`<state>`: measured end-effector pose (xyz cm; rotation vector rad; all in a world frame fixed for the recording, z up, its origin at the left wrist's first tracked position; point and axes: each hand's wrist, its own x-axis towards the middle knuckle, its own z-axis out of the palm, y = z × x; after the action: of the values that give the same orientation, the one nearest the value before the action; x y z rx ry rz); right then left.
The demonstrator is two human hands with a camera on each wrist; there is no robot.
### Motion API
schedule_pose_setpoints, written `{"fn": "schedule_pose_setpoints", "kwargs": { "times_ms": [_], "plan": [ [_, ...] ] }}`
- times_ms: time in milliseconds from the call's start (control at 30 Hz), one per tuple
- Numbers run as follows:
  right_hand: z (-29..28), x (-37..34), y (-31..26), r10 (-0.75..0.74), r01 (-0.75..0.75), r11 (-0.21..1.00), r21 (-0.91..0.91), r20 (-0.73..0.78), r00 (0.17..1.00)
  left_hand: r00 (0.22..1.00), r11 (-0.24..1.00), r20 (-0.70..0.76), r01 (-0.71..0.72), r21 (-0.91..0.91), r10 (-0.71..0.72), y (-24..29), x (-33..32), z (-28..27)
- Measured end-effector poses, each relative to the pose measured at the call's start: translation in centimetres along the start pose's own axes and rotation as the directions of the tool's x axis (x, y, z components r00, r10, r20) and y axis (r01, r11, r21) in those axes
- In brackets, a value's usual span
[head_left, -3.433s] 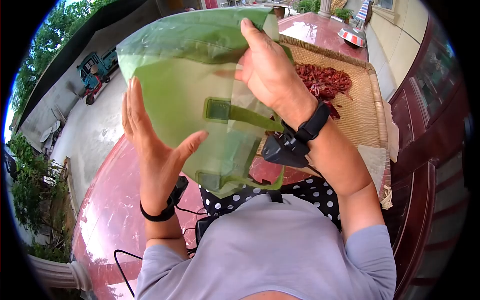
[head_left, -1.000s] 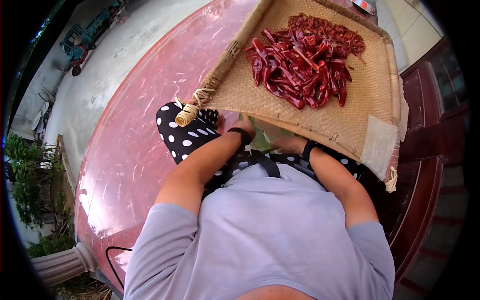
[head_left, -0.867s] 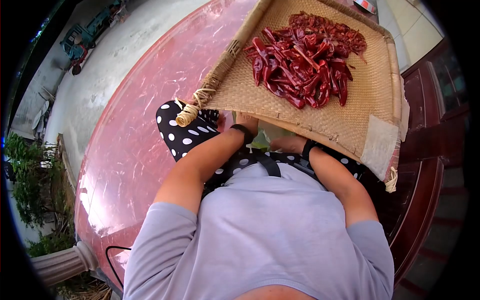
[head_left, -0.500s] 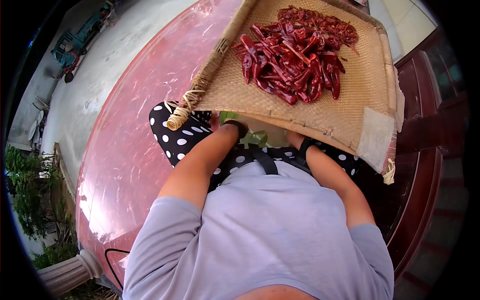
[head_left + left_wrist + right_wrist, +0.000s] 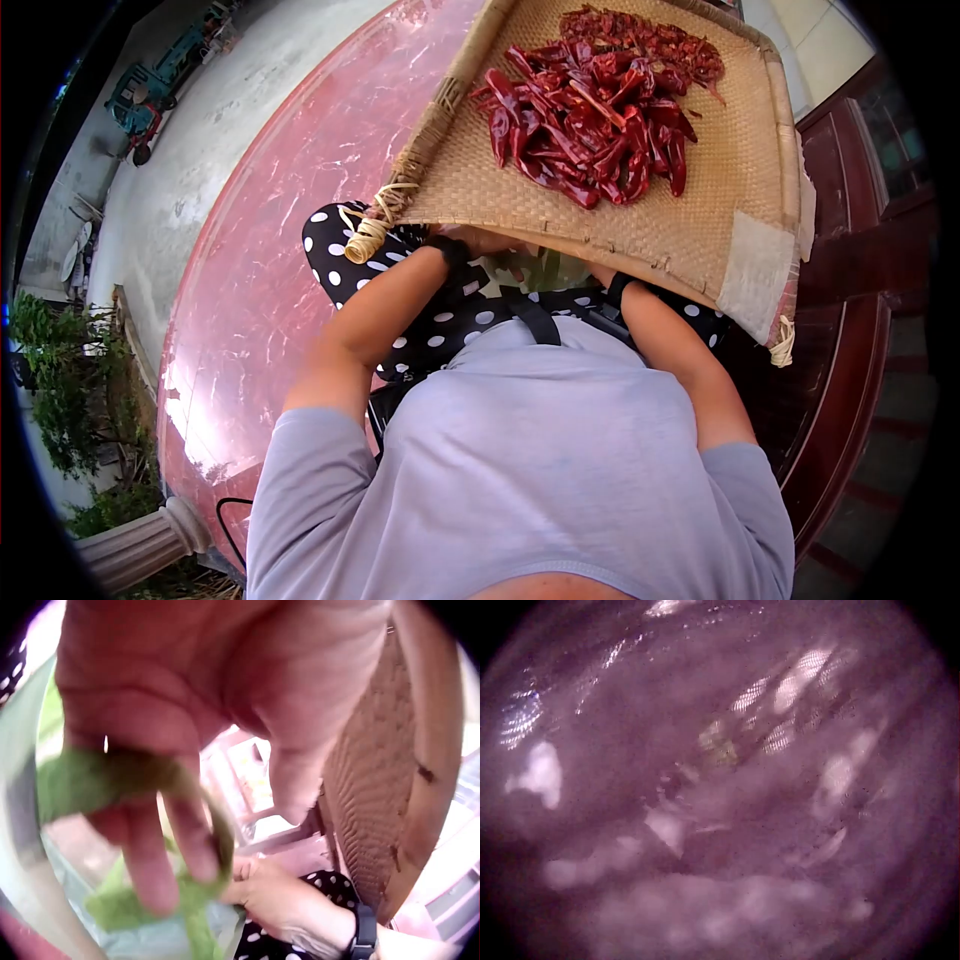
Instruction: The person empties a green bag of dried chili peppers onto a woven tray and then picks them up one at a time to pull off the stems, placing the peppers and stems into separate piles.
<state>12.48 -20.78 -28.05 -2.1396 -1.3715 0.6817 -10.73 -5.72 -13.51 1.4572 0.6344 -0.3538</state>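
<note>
- Glossy red paving (image 5: 270, 260) spreads to the left of the seated person, with grey concrete (image 5: 240, 90) past its far left edge, a blue-green vehicle (image 5: 150, 90) far left, bushes (image 5: 60, 390) at left and a dark red door (image 5: 850, 190) at right.
- Woven tray (image 5: 740, 165) in front of the person, its near edge over the lap, hiding part of both hands; a pale patch (image 5: 755, 265) covers its near right corner.
- Shiny red chillies (image 5: 590, 135) lie heaped on the tray, smaller crumpled ones (image 5: 655, 45) just behind on the far side.
- Green bag (image 5: 545, 266) at the lap, below the tray's near edge, mostly hidden.
- Left hand (image 5: 217, 682): a green strap (image 5: 112, 780) crosses its loosely hanging fingers; thumb apart, nothing clenched.
- Right hand (image 5: 281, 904): its fingers are near the strap, partly hidden; cannot tell whether they grip. Its own wrist view is dark and blurred.
- Grey shirt (image 5: 550, 450), dotted trousers (image 5: 335, 270).
</note>
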Motion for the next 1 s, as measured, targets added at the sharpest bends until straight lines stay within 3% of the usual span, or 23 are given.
{"fn": "schedule_pose_setpoints", "kwargs": {
  "times_ms": [100,133,200,233,333,433,533,567,667,767,867,933,1000],
  "plan": [
    [-0.8,0.4,0.9,0.069,-0.068,0.997,0.022,-0.057,0.996,0.983,1.0,0.184,0.012,0.008,-0.013,-1.6,1.0,-0.3],
    [-1.0,0.5,1.1,0.089,-0.086,0.996,0.034,-0.067,0.994,0.963,0.956,0.254,0.013,0.294,-0.091,-2.0,1.3,-0.2],
    [-1.4,0.7,1.5,0.126,-0.122,0.991,0.048,-0.076,0.989,0.908,0.64,0.305,-0.055,0.766,-0.287,-1.1,0.6,0.3],
    [-1.5,1.0,1.6,0.138,-0.134,0.99,0.049,-0.081,0.987,0.933,0.569,0.297,-0.134,0.811,-0.204,-3.4,2.3,-0.3],
    [-2.0,1.1,2.2,0.179,-0.173,0.983,0.066,-0.095,0.979,0.921,0.484,0.258,-0.09,0.87,-0.292,-4.1,4.7,-0.4],
    [-2.4,1.2,2.7,0.202,-0.195,0.978,0.074,-0.104,0.974,0.855,0.267,0.047,0.108,0.958,-0.516,-4.2,3.9,-0.9],
    [-2.6,1.2,3.1,0.219,-0.211,0.974,0.084,-0.111,0.969,0.845,0.395,-0.126,0.368,0.841,-0.519,1.6,-2.4,0.0],
    [-2.7,1.4,3.2,0.225,-0.216,0.972,0.089,-0.114,0.968,0.92,0.349,0.071,0.074,0.934,-0.386,-2.8,-0.2,-2.1],
    [-2.7,1.2,3.5,0.244,-0.232,0.967,0.102,-0.122,0.962,0.847,0.515,0.342,-0.096,0.852,-0.407,-7.1,2.8,-4.5],
    [-2.6,1.3,3.6,0.253,-0.241,0.965,0.107,-0.119,0.96,0.853,0.442,0.349,-0.161,0.883,-0.387,-4.1,1.4,-3.7],
    [-2.5,1.1,3.7,0.264,-0.251,0.962,0.11,-0.117,0.958,0.927,0.696,0.19,0.097,0.712,-0.324,-4.1,1.2,-2.4],
    [-2.6,1.0,3.7,0.267,-0.253,0.961,0.114,-0.12,0.956,0.951,0.886,0.05,0.266,0.38,-0.307,-2.8,0.4,-0.7],
    [-2.6,1.3,3.6,0.269,-0.257,0.96,0.111,-0.117,0.956,0.953,0.934,-0.034,0.301,0.192,-0.3,-2.7,0.7,-1.0]
  ]
}}
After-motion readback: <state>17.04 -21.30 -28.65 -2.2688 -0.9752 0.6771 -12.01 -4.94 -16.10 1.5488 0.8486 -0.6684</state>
